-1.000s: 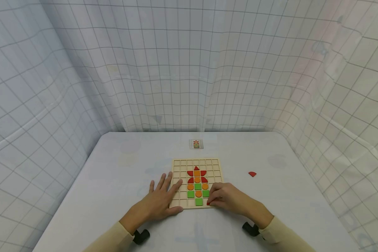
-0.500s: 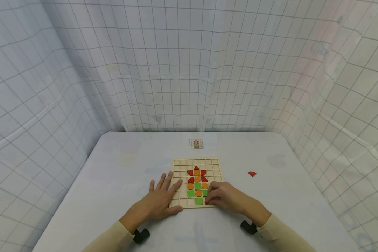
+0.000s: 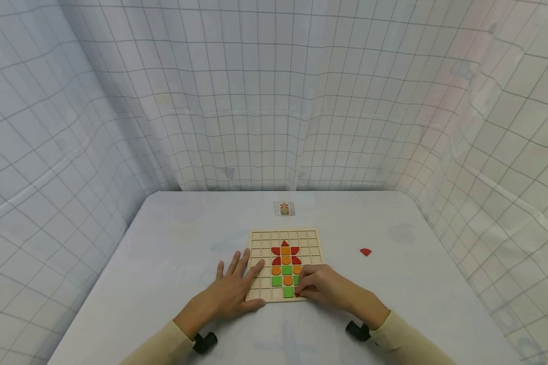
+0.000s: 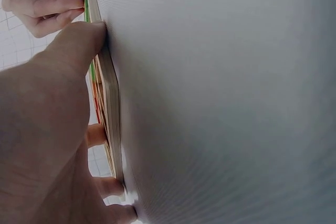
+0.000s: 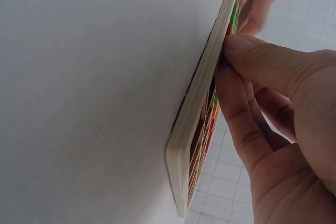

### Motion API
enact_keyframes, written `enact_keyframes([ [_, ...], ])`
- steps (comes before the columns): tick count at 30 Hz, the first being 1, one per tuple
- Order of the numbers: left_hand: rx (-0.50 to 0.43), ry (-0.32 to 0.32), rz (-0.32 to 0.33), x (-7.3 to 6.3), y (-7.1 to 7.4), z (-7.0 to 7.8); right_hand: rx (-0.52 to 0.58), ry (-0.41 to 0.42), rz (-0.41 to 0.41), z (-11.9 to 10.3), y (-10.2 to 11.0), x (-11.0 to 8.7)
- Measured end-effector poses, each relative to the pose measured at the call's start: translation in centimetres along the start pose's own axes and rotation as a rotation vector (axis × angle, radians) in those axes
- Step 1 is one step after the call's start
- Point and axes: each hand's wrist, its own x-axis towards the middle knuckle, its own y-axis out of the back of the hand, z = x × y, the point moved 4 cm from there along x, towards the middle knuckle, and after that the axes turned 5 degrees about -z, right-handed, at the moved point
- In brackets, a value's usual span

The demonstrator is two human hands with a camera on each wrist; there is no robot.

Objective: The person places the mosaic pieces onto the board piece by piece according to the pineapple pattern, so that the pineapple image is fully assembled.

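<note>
A wooden grid board (image 3: pixel 308 235) lies flat on the table, with red, orange and green tiles set in its squares. My left hand (image 3: pixel 230 291) rests spread over its left edge, thumb at the front left corner. At the front right of the board, my right hand (image 3: pixel 329 289) pinches a small red tile (image 3: pixel 297 294) between thumb and fingertips. The tile sits low at the grid, beside a green square tile (image 3: pixel 288 292) in the front row. Most of it is hidden by my fingers, so I cannot tell its full shape. The right wrist view shows the fingertips (image 5: pixel 239 43) right at the board's edge.
A loose red quarter-circle tile (image 3: pixel 366 251) lies on the table to the right of the board. Behind the board lies a small card (image 3: pixel 284 209) printed with a coloured grid pattern. White gridded curtains (image 3: pixel 274 126) enclose the table at the back and sides.
My right hand has slid slightly left along the front row with the red tile, up to the green square tile. My left hand has stayed still.
</note>
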Motion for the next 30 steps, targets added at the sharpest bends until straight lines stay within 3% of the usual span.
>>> enact_keyframes([
  [18,-0.006,-0.012,0.005,0.0,-0.2,-0.2,0.062,-0.047,0.162,1.2,2.1,-2.4],
  [25,-0.013,-0.013,0.007,-0.2,-0.1,-0.2,0.014,-0.058,0.265,2.7,3.2,-3.9],
  [30,-0.011,-0.013,0.007,-0.2,0.1,-0.1,-0.038,-0.154,0.331,3.9,4.6,-5.3],
])
